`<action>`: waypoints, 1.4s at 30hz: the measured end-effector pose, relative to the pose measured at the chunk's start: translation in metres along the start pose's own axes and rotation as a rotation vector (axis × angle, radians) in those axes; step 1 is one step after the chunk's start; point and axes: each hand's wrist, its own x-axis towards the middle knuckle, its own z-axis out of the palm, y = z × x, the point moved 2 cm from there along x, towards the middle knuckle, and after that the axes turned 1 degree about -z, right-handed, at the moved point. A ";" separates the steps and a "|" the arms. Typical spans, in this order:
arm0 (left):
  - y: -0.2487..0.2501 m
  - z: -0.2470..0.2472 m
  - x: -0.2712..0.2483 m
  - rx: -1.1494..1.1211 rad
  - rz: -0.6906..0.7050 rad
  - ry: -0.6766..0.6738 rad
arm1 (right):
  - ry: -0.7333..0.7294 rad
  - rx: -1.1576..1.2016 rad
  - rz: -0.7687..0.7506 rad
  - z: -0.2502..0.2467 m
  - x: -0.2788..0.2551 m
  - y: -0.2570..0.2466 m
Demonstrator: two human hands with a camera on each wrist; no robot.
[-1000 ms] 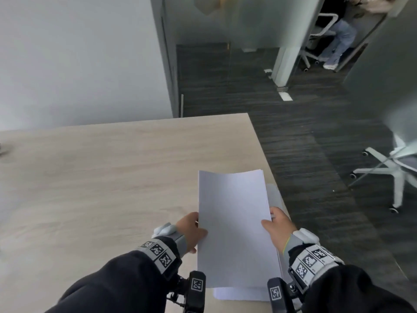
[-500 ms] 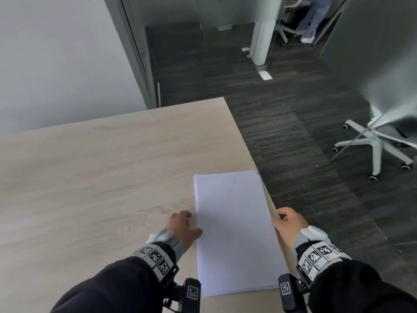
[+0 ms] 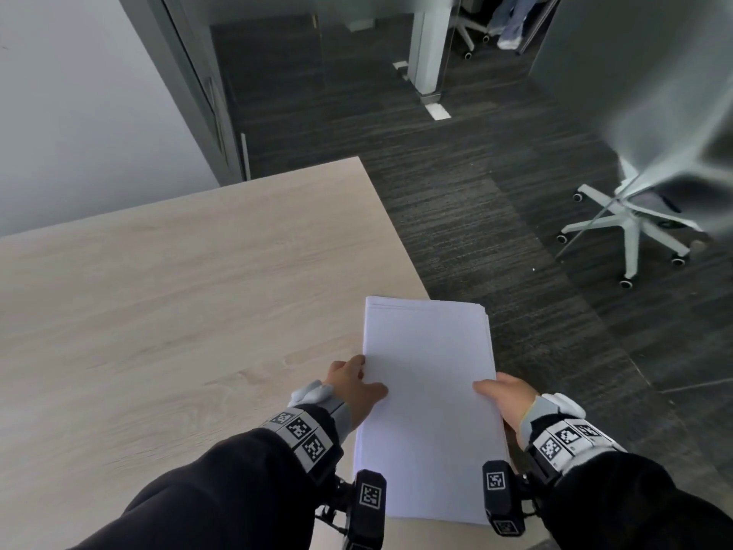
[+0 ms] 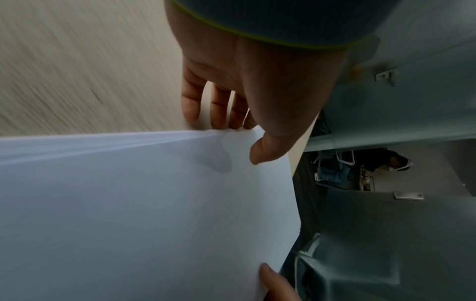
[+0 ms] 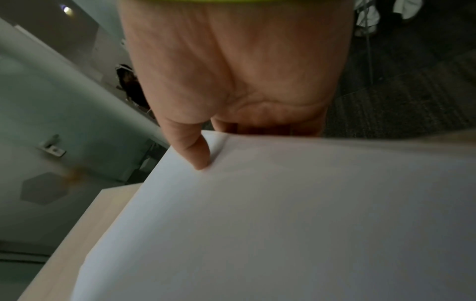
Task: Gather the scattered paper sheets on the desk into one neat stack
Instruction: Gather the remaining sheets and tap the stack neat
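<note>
A stack of white paper sheets (image 3: 428, 394) is held over the right front edge of the light wooden desk (image 3: 178, 291), its far right corner past the desk edge. My left hand (image 3: 355, 387) pinches the stack's left edge, thumb on top and fingers underneath, which the left wrist view shows as the left hand (image 4: 239, 126) on the paper stack (image 4: 144, 213). My right hand (image 3: 501, 394) pinches the right edge the same way; the right wrist view shows its thumb (image 5: 193, 150) pressed on the paper stack (image 5: 283, 220), fingers hidden below.
The desk's right edge (image 3: 400, 236) drops to dark carpet (image 3: 496, 232). A white swivel chair (image 3: 630, 228) stands at the right. A glass partition and a pillar (image 3: 428, 45) are farther back, with a seated person's legs (image 3: 511, 21) beyond.
The sheets were laid flat and squared together half a second ago. Now both hands grip the stack by its sides and it sits shifted right, overhanging the desk edge. My head view has swung left.
</note>
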 end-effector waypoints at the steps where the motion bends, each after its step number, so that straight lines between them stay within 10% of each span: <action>1: 0.005 0.003 0.001 -0.001 0.003 -0.018 | 0.021 0.013 -0.015 -0.005 0.001 0.001; 12: 0.008 -0.012 0.010 -0.528 0.004 0.054 | -0.083 0.188 -0.307 -0.014 -0.035 -0.043; 17: 0.010 -0.052 -0.020 -0.953 0.129 -0.195 | -0.304 0.433 -0.363 0.010 -0.058 -0.067; 25: -0.003 -0.129 -0.053 -0.819 0.452 0.153 | -0.348 0.224 -0.578 0.052 -0.085 -0.120; 42: -0.031 -0.114 -0.051 -0.778 0.349 0.193 | -0.385 0.193 -0.593 0.088 -0.085 -0.113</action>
